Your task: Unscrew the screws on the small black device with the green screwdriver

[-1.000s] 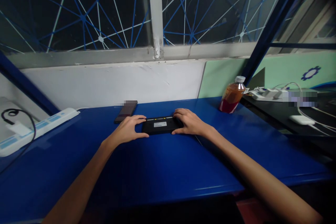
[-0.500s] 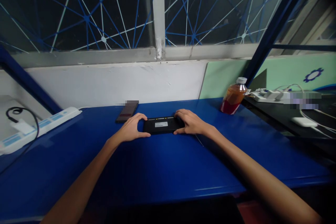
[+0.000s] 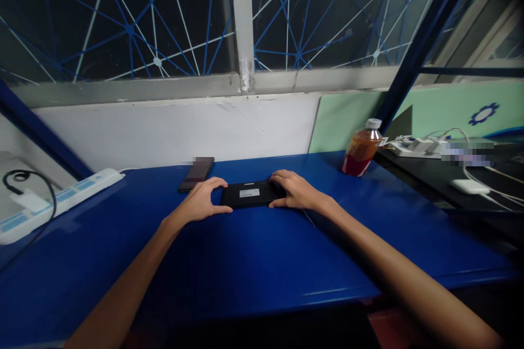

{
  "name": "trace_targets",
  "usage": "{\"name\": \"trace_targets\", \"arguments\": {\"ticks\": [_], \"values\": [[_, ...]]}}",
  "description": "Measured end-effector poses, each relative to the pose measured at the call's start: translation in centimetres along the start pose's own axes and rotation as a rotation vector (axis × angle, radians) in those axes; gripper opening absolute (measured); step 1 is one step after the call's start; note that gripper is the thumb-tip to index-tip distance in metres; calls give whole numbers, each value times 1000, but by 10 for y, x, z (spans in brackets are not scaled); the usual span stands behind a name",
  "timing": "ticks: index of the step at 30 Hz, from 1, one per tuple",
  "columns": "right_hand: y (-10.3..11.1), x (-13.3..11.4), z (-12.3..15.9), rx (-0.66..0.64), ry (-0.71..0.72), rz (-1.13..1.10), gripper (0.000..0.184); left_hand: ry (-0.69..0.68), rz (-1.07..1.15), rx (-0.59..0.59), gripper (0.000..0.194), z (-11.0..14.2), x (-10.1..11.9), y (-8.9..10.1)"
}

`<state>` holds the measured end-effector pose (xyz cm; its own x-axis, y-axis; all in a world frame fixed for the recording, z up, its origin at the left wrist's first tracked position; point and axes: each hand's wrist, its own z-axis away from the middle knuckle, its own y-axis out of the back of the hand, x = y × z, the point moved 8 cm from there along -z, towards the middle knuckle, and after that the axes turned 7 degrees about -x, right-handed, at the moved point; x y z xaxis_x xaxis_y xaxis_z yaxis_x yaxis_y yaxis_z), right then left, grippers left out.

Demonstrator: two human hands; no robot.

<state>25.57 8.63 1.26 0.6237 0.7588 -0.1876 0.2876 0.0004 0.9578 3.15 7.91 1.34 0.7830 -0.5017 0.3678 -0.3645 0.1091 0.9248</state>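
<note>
A flat black rectangular device [image 3: 258,200] with a white label lies on the blue tabletop, label side up; its exact kind I cannot tell. My left hand [image 3: 203,200] grips its left end, thumb at the near edge and fingers at the far edge. At the right end, my right hand [image 3: 295,191] clasps it the same way and covers that corner. Beyond my left hand rests a dark phone-like slab [image 3: 198,173], partly blurred. From under my right wrist a thin cord or wire [image 3: 309,218] sticks out.
A white power strip [image 3: 88,185] with a black cable lies at the left. A bottle of amber drink [image 3: 362,147] stands at the back right. Farther right, a black surface [image 3: 429,180] carries a white adapter [image 3: 469,186] and cables. Wall and windows rise behind the table.
The view has shifted slightly. Both hands keep their hold on the black device. Yellow marks along its far edge have gone out of sight, leaving one small pale mark.
</note>
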Motion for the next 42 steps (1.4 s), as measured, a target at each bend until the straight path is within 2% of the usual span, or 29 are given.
{"name": "trace_targets", "arguments": {"ticks": [11,28,35,42], "values": [[3,-6,2,-11,19,3,67,-16,-43,-27,66,1,-1,-2],[3,-5,1,-11,19,-42,69,-25,-15,-44,61,2,4,-1],[4,-10,2,-21,23,-57,48,-43,-37,-48,57,1,3,-3],[1,-4,2,-16,-5,-5,61,-45,-89,-46,59,2,6,-1]]}}
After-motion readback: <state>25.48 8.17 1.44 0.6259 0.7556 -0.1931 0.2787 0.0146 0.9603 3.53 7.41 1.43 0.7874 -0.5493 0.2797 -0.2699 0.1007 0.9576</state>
